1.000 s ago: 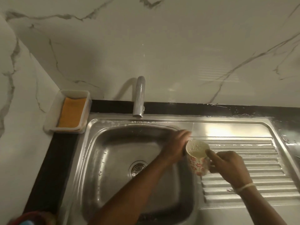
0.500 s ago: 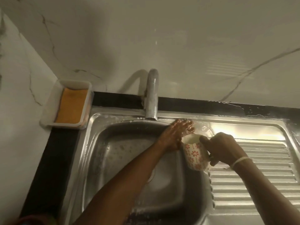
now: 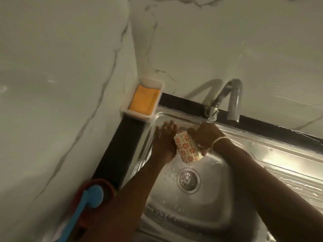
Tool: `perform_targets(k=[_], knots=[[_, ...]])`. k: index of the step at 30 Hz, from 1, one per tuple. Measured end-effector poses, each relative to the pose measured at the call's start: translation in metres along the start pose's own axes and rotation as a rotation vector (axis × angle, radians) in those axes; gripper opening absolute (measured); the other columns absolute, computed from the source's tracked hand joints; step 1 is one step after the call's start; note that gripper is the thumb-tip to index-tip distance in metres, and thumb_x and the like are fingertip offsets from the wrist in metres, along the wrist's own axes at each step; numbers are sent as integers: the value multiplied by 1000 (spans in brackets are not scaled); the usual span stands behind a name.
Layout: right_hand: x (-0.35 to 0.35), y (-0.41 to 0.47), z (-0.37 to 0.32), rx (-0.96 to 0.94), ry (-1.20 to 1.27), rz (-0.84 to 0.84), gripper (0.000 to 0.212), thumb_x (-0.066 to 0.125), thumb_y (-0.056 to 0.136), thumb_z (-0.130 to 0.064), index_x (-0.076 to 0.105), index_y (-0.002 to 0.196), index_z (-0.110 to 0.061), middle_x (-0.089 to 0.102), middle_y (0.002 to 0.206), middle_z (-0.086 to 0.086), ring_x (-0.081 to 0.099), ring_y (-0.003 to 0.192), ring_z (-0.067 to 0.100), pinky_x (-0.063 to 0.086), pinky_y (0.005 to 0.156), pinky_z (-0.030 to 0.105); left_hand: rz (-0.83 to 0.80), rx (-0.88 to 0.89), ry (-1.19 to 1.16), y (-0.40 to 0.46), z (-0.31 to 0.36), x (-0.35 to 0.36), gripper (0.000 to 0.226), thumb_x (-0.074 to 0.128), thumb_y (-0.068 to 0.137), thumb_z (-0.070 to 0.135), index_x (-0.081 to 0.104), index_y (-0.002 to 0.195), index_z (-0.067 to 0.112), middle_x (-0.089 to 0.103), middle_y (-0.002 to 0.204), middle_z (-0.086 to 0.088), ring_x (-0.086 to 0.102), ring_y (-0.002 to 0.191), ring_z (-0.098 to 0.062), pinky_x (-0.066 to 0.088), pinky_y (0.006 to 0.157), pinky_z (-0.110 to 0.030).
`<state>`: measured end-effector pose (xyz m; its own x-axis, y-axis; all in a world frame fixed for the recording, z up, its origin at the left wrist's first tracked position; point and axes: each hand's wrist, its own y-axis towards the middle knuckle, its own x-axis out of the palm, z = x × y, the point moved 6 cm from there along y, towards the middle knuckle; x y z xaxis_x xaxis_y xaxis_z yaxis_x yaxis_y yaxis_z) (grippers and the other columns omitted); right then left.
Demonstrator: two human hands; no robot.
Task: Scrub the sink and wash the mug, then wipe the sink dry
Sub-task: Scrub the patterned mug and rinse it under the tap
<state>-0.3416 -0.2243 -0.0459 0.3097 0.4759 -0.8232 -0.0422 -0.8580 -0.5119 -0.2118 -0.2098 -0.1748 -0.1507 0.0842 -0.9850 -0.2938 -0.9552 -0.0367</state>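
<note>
Fingers of the right hand [image 3: 205, 137] curl round the mug [image 3: 187, 148] and grip it from the right side, thumb toward the rim end. The mug lies tilted, its base toward the camera and its mouth turned away toward the back wall of the sink [image 3: 201, 212], held above the basin just under the tap [image 3: 225, 100]. It is cream with orange flower marks. Fingers of the left hand [image 3: 165, 137] are straight and spread, holding nothing; the palm sits just beside the mug's left side, and whether it touches the mug cannot be told. Water runs down below the mug toward the drain [image 3: 188, 179], and the basin floor round the drain is wet. A pale band [image 3: 217, 141] circles the right wrist. On the dark table [image 3: 120, 154] left of the sink, in the corner of the marble walls, stands a white tray [image 3: 139, 116] with a yellow sponge [image 3: 144, 100] in it. At the lower left, a blue brush [image 3: 87, 199] rests on a red thing [image 3: 103, 184], partly hidden by the left forearm.
</note>
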Motion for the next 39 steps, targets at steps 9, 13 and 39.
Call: perform_targets(k=[9,13,39], knots=[[62,-52,-64,-224,-218,-216,44,52,94,-53,68,89,-11,72,66,5,70,50,15,60,54,25,12,-79,-156,-138,-23,10,59,30,101,36,29,149,2,21,157,-20,12,148,-34,16,118,-54],[84,-104,-66,-381,-440,-325,48,48,94,-55,65,77,-14,66,58,1,63,45,10,51,48,18,27,-131,-149,-200,0,26,50,57,91,34,58,132,5,49,142,-20,38,138,-36,22,115,-58],[0,-104,116,-119,-240,65,50,55,89,-60,69,94,-12,62,68,0,58,60,11,46,55,23,-192,-189,-490,-28,72,-67,16,66,86,36,67,89,20,70,85,0,66,82,-19,51,73,-31]])
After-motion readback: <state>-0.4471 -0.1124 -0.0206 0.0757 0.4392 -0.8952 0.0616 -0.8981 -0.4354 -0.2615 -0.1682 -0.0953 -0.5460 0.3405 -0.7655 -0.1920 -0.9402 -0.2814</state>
